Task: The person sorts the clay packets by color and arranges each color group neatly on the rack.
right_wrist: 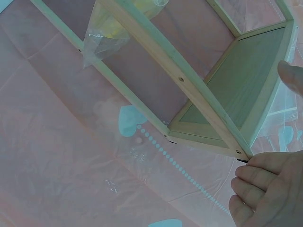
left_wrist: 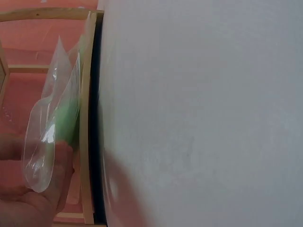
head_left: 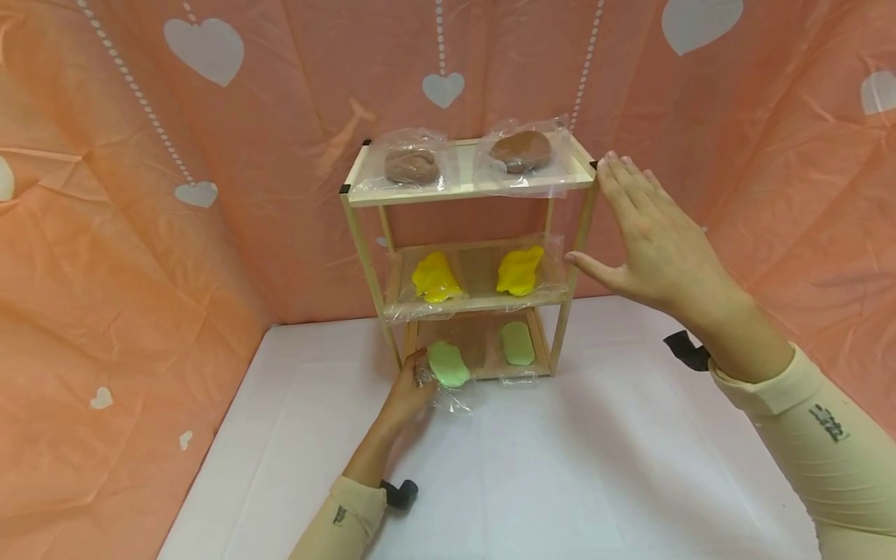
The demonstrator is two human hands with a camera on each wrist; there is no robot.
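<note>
A small wooden shelf rack with three levels stands at the back of the table. On its bottom level, my left hand grips the left edge of a clear plastic bag holding a flat, pale green doughy piece. The left wrist view shows this bag's clear plastic standing up between the fingers, low beside the rack's front rail. At the rack's upper right corner, my right hand is held up with straight fingers, its fingertips right at the corner. The right wrist view shows the fingers along that corner.
A second bagged green piece lies on the bottom level's right side. Two bagged yellow pieces are on the middle level, two bagged brown ones on top. A white-covered table spreads in front; pink heart-printed cloth hangs behind.
</note>
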